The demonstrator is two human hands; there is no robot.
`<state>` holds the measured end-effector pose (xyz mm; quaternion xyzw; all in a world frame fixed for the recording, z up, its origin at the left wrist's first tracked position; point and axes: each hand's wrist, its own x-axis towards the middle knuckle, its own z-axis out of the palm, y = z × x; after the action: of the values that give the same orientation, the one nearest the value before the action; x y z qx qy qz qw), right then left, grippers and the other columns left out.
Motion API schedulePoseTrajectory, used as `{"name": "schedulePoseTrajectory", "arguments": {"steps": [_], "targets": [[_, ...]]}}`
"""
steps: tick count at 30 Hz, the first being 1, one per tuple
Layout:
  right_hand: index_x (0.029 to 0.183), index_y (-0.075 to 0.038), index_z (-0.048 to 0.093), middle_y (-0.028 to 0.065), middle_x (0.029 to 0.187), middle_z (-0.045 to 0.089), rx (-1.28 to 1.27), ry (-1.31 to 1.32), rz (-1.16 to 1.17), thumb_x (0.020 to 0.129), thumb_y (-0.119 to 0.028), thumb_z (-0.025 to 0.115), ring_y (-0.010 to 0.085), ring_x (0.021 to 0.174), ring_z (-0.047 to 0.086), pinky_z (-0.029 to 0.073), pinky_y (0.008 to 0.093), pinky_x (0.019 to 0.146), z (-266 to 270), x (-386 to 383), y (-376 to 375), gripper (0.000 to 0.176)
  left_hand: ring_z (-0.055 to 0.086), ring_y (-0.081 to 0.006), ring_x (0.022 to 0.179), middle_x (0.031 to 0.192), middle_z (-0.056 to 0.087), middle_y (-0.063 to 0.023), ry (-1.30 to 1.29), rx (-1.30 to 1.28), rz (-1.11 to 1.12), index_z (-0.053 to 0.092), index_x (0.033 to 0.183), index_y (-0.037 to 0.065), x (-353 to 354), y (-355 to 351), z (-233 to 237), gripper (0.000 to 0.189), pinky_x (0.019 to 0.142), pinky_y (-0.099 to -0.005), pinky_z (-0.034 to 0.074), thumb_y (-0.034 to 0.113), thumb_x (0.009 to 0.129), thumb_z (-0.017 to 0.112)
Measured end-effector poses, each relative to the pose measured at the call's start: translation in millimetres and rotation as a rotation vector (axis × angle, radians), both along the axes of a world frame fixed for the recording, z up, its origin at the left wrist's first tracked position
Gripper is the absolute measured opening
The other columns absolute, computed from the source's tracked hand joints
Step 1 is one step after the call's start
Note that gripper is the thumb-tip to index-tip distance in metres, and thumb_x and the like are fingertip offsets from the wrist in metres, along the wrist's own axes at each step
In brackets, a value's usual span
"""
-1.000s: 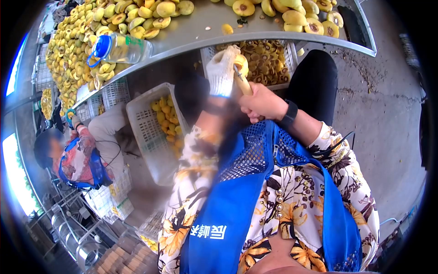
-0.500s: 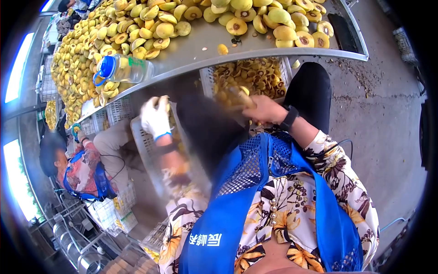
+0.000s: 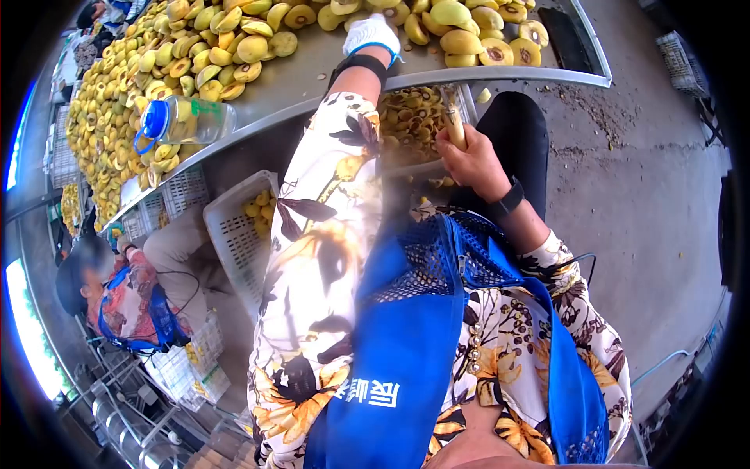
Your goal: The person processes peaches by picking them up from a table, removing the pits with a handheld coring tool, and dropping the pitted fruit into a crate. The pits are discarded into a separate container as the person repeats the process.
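My left hand [image 3: 370, 34], in a white glove, reaches over the metal table to the near edge of the pile of halved yellow peaches [image 3: 252, 48]. Its fingers point away among the fruit, and their grip is hidden. In my bare right hand [image 3: 475, 162] is a wooden-handled tool [image 3: 453, 125], held upright with the fingers wrapped around the handle. The tool's narrow metal end points toward the crate [image 3: 471, 105] under the table edge, which is full of cut peach pieces [image 3: 410, 117]. What shape that end has is too small to tell.
A clear bottle with a blue lid [image 3: 191, 121] lies on the table [image 3: 312, 86]. Left of my arm stands a white crate [image 3: 234, 227] with some yellow fruit inside. A co-worker [image 3: 133, 305] sits at the left. The metal table rim [image 3: 516, 73] runs across in front of my knees.
My left hand has gone from above the left crate up and forward to the peaches on the table. My right hand has shifted slightly right, and the tool now stands more upright.
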<state>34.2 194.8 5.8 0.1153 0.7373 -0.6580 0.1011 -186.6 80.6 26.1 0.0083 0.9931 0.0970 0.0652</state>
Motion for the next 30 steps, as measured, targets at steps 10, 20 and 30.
{"name": "schedulePoseTrajectory", "arguments": {"steps": [10,20,30], "targets": [[0.095,0.000,0.055,0.0043,0.062,0.059,0.110,0.275,-0.119,0.084,-0.017,0.056,0.0070,0.041,0.047,0.037,0.0208,0.038,12,-52,-2,0.019,0.060,-0.0307,0.085,0.090,0.063,-0.0143,0.437,0.287,-0.221,0.067,0.089,0.012,71,-58,22,0.022,0.076,-0.0378,0.048,0.023,0.071,0.059],[0.100,0.000,0.053,0.0033,0.062,0.058,0.232,0.461,-0.134,0.084,-0.019,0.058,0.0061,0.044,0.047,0.036,0.0204,0.039,-3,-36,2,0.025,0.054,-0.0304,0.106,0.113,0.056,-0.0145,-0.061,-0.064,-0.176,0.058,0.111,0.014,22,-11,7,0.038,0.086,-0.0402,0.047,0.028,0.076,0.062],[0.098,-0.003,0.049,0.0032,0.065,0.055,-0.335,0.143,-0.009,0.089,-0.033,0.053,0.0051,0.038,0.039,0.031,0.0183,0.035,46,-45,-2,0.031,0.055,-0.0357,0.093,0.104,0.051,-0.0197,0.336,0.348,-0.535,0.044,0.124,0.009,143,-29,59,0.061,0.081,-0.0404,0.048,0.007,0.066,0.063]]}}
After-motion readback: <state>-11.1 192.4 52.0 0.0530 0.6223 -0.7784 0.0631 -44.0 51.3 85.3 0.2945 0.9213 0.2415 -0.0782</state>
